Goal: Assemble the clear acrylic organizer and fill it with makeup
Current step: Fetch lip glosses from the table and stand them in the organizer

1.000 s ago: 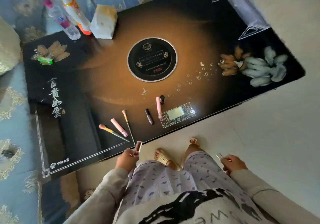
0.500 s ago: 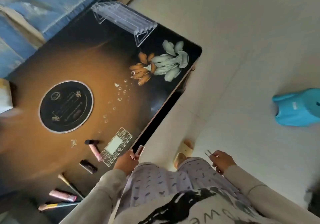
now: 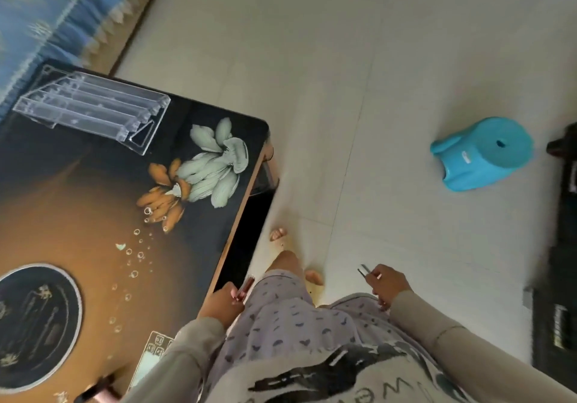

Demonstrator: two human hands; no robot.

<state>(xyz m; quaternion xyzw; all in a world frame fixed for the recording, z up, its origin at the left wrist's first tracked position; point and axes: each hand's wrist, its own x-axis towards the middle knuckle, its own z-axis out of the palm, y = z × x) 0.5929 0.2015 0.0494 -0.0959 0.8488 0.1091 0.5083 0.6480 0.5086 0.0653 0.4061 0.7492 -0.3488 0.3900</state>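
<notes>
The clear acrylic organizer (image 3: 93, 109) stands at the far left corner of the dark painted table (image 3: 103, 209), its stepped rows empty. My left hand (image 3: 223, 304) hovers by the table's near edge, shut on a small pink-and-dark lip gloss tube (image 3: 244, 287). My right hand (image 3: 387, 284) is out over the floor to the right, holding thin metal tweezers (image 3: 363, 270). A dark makeup tube (image 3: 93, 391) shows at the bottom left edge of the table. The other makeup is out of view.
A blue plastic stool (image 3: 480, 152) stands on the pale tiled floor (image 3: 343, 90) to the right. Dark objects (image 3: 559, 277) line the right edge. A blue patterned sofa (image 3: 53, 12) runs behind the table. My feet in slippers (image 3: 290, 256) are beside the table's corner.
The view has swung right along the table: the row of makeup slid out of sight and the organizer, stool and floor came in. Both hands keep their items.
</notes>
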